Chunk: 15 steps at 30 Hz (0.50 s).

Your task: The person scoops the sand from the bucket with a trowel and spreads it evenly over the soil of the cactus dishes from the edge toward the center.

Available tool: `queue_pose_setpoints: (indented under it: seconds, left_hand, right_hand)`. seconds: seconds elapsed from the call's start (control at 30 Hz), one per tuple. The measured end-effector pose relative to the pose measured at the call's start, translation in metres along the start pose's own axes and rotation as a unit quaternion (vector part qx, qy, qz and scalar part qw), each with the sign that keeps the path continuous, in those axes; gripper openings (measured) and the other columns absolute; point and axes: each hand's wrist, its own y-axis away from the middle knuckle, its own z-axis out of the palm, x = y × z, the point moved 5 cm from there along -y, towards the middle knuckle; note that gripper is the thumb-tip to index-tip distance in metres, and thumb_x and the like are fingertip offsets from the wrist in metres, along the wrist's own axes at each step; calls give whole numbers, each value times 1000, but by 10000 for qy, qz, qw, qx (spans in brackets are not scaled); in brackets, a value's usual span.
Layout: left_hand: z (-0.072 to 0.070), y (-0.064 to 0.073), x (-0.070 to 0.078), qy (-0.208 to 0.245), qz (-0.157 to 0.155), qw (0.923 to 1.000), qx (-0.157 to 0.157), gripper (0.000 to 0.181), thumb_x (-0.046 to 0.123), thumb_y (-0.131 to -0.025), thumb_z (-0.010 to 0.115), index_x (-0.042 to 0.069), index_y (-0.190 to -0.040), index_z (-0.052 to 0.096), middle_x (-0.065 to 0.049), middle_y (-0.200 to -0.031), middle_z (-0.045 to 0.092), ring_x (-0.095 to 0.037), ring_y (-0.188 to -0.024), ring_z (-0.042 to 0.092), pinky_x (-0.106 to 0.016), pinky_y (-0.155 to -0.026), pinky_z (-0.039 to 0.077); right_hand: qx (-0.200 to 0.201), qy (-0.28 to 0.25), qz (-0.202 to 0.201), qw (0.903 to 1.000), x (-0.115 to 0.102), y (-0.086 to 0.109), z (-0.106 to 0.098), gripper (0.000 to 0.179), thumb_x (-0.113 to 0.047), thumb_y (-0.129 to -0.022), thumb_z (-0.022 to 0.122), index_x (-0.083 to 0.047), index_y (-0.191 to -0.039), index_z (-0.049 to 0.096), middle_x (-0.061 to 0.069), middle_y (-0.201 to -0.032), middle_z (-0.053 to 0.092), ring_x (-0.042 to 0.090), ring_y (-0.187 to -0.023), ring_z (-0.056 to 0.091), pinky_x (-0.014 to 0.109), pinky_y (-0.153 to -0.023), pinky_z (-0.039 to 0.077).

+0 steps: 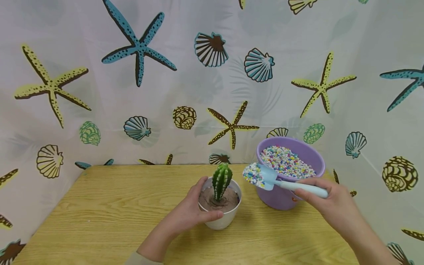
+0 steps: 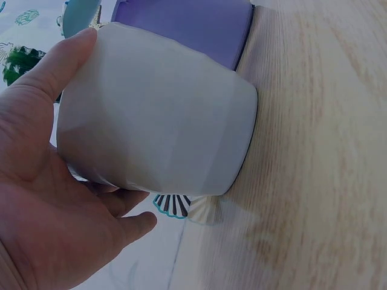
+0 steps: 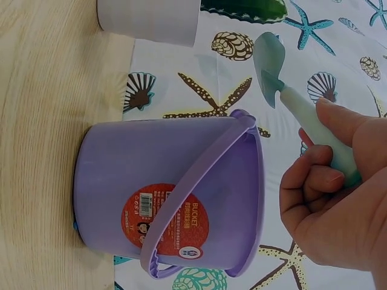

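My left hand (image 1: pixel 193 208) grips the white pot (image 1: pixel 221 222) by its left side, thumb at the near rim and fingers round the far side. A green cactus (image 1: pixel 221 180) stands in the pot, ringed by a brown surface. In my right hand (image 1: pixel 338 202) is the handle of a light blue trowel (image 1: pixel 269 178), its blade heaped with small coloured pellets (image 1: pixel 253 175). The blade is level, over the left edge of the purple bucket (image 1: pixel 276 200), toward the pot. More multicoloured pellets (image 1: pixel 285 160) lie inside the bucket. In the left wrist view the pot's base sits on the table.
Pot and bucket stand side by side on a wood-grain table (image 1: pixel 132 202). Behind and beside it hangs a white curtain (image 1: pixel 185 84) printed with starfish and shells. The bucket's handle (image 3: pixel 193 175) hangs down its near side, across a red label (image 3: pixel 163 220).
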Motion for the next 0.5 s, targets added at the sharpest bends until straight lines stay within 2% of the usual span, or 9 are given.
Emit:
queue_pose_setpoints:
  seconds: [0.17,0.27,0.43,0.5]
  left_hand:
    - [0,0,0,-39,-1,10000,-13,125,46,-85,98,20,-178,19,-24,-176,27,-49,-157,35,-70,-122,36]
    - [0,0,0,-53,1,10000,-23,125,47,-85,98,21,-178,19,-24,-176,26,-50,-157,35,-70,-121,37]
    - [0,1,-1,-47,17,10000,-34,125,47,-85,97,21,-178,18,-24,-176,25,-50,-157,35,-70,-121,37]
    - [0,1,-1,-49,21,10000,-38,125,47,-85,97,21,-178,18,-24,-176,25,-50,-157,35,-70,-121,37]
  right_hand:
    - [-134,-75,8,9999,0,1,4,32,-48,-100,82,-23,-121,84,-2,-110,80,17,-99,62,29,-80,51]
    - [-137,-95,-60,9998,-1,1,7,31,-44,-100,84,-22,-121,84,-1,-107,78,17,-95,60,29,-76,50]
    - [74,64,-323,9994,-3,1,11,25,-40,-98,87,-23,-117,86,-3,-99,76,15,-82,57,29,-67,48]
    - [86,102,-310,9994,-3,2,13,25,-41,-98,87,-24,-116,86,-3,-99,76,16,-83,57,29,-67,49]
